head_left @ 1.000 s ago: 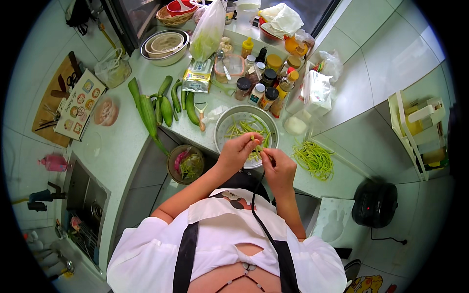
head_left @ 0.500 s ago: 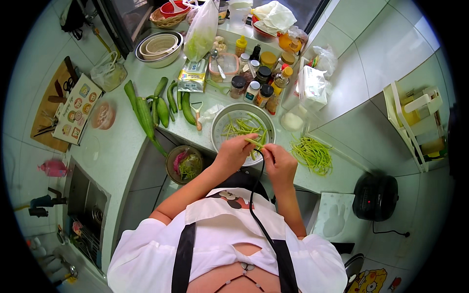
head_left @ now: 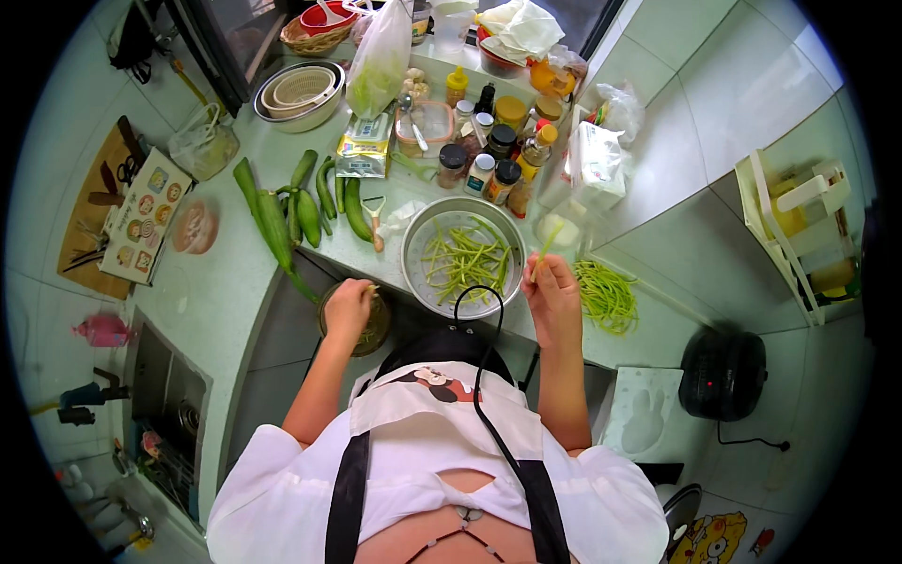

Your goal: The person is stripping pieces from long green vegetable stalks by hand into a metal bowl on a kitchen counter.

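- One bean [head_left: 551,241] is pinched in the right hand's [head_left: 556,293] grip, right of the frame's centre, its free end pointing up.
- The left hand [head_left: 348,306] hangs over the bin [head_left: 377,344], left of centre; whether its grip holds a scrap, I cannot tell.
- That bin is partly hidden, its contents hard to make out.
- The pan [head_left: 411,282], near frame centre, has many bean pieces [head_left: 467,254] in it, seemingly the finished share.
- The pile [head_left: 606,297] of long beans, right on the tabletop [head_left: 214,271], seems left to do; work looks partway along.
- A clear tub [head_left: 573,239], just beyond the bean, has something white inside.
- Upper centre: a bag [head_left: 379,80] with greens.
- Upper left: a basin [head_left: 310,123] holding strainers [head_left: 303,89].
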Motion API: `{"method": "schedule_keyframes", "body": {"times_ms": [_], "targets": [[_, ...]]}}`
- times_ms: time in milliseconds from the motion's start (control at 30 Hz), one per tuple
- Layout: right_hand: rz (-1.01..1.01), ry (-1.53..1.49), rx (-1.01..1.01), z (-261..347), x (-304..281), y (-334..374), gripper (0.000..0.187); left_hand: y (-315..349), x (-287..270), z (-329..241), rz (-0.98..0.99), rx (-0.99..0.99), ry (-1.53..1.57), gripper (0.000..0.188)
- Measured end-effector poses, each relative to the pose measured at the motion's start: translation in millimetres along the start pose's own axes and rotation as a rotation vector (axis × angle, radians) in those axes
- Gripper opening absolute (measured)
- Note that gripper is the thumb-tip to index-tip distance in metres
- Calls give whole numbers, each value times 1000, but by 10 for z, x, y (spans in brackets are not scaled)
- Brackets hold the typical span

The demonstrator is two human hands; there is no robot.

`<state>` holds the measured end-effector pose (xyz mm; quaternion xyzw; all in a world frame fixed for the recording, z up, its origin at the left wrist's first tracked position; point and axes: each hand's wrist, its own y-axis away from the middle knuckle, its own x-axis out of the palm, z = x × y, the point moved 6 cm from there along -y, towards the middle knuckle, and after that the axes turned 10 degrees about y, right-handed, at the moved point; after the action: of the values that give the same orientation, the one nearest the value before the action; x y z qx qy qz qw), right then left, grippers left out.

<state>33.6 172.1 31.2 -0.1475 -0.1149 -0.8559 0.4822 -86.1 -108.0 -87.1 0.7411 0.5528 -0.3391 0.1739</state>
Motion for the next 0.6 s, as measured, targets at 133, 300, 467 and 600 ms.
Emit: {"method": "schedule_keyframes", "body": {"times_ms": [133,300,467,600], "targets": [[47,-59,51,-84,10,-18,15,97,7,631,-3,-179,-147,14],[54,23,19,-85,32,-72,15,184,141,1076,95,-297,-277,17],[61,76,51,-60,11,-101,11,335,209,1281,150,-404,-348,27],[40,142,74,-97,-63,-130,11,266,169,1051,142,-304,-285,24]]}}
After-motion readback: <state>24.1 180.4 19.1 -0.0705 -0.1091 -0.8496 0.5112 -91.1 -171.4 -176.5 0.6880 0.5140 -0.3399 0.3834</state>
